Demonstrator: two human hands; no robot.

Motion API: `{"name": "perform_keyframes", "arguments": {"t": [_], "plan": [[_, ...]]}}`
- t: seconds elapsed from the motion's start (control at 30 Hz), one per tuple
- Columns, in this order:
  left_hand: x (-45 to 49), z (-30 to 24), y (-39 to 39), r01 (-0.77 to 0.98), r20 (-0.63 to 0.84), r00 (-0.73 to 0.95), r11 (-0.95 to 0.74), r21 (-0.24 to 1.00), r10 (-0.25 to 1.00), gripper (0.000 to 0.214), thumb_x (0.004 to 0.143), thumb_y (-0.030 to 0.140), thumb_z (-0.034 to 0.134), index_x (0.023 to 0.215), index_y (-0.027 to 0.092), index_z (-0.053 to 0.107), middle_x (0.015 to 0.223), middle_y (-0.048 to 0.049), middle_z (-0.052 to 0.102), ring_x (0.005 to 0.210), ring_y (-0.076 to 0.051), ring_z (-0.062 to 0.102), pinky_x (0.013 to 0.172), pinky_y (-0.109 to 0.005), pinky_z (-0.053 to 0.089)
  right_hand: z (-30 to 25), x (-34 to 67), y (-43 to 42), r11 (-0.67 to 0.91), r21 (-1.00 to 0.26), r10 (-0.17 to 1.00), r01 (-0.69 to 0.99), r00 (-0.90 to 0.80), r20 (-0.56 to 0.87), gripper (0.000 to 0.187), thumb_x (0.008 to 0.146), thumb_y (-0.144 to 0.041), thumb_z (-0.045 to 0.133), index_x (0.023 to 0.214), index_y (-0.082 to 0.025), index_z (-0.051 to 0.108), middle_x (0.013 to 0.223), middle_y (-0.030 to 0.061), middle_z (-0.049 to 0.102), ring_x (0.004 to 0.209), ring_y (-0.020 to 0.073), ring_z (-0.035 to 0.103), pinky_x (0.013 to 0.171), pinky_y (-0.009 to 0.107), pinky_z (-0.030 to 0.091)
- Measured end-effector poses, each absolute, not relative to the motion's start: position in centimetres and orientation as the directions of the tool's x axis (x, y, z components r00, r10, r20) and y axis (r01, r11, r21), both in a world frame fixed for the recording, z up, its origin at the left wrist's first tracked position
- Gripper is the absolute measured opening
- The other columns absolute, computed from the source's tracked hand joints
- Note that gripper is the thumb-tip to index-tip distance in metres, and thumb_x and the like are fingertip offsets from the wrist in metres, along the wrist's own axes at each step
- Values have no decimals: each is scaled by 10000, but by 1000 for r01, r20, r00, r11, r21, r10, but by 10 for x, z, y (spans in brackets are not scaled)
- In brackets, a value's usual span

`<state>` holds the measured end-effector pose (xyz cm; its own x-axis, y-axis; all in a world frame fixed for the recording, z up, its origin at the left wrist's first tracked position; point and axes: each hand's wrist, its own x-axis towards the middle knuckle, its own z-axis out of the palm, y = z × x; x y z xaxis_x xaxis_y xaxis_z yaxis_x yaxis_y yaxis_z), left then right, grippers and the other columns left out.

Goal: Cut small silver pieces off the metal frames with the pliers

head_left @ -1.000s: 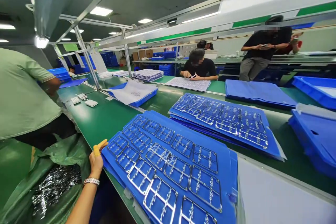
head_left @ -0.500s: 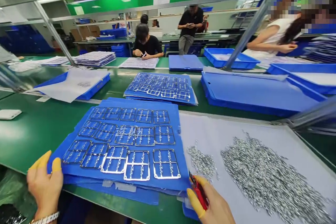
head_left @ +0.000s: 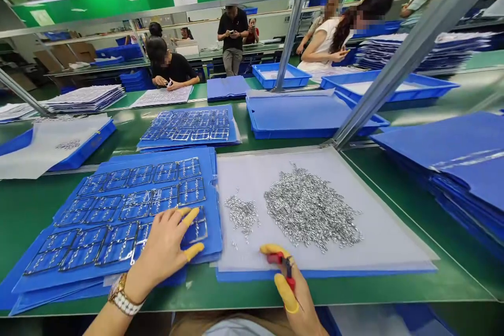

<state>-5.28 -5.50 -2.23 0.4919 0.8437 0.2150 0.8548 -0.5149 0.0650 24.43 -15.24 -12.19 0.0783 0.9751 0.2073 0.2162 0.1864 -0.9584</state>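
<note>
My left hand (head_left: pixel 167 244), in yellow finger cots, hovers over or touches the front right frame on a blue plastic sheet (head_left: pixel 211 168). Its thumb and fingers are apart, and whether they touch the metal cannot be made out. Rows of shiny rectangular metal frames (head_left: pixel 118 244) with small parts inside lie on that sheet. Closed around red-handled nippers (head_left: pixel 276 258), my right hand (head_left: pixel 303 302) is above the front edge of a white sheet (head_left: pixel 386 220). A large heap of small silvery metal pieces (head_left: pixel 311 210) and a smaller heap (head_left: pixel 241 215) rest there.
Behind stands another stack of blue sheets with frames (head_left: pixel 189 125), beside a blue tray (head_left: pixel 299 115). A slanting metal post (head_left: pixel 397 58) rises at the right, near stacked blue sheets (head_left: pixel 464 157). Several people are across the bench.
The view has swung right. My left hand has left the sheet's left edge and come over its front right frame. My right hand, still with the nippers, is now over the white sheet.
</note>
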Motion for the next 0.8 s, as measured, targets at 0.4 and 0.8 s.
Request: {"name": "perform_keyframes", "arguments": {"t": [0.4, 0.8], "plan": [[-39, -4, -61, 849, 257, 504, -528, 31, 825, 451, 876, 400, 505, 1298, 245, 472, 1259, -110, 525, 1137, -262, 477, 937, -465, 396, -92, 264, -149, 218, -911, 971, 352, 21, 240, 176, 901, -304, 447, 1025, -213, 533, 844, 40, 612, 748, 154, 585, 696, 284, 493], [75, 8, 126, 810, -227, 513, -554, -190, 828, 329, 853, 352, 572, 1124, 167, 594, 1147, -102, 582, 1077, -265, 530, 899, -484, 446, -96, 182, -109, 439, -447, 899, 780, -387, 207, 276, 638, -166, 688, 862, -205, 533, 881, 30, 582, 811, 212, 479, 692, 349, 323]]}}
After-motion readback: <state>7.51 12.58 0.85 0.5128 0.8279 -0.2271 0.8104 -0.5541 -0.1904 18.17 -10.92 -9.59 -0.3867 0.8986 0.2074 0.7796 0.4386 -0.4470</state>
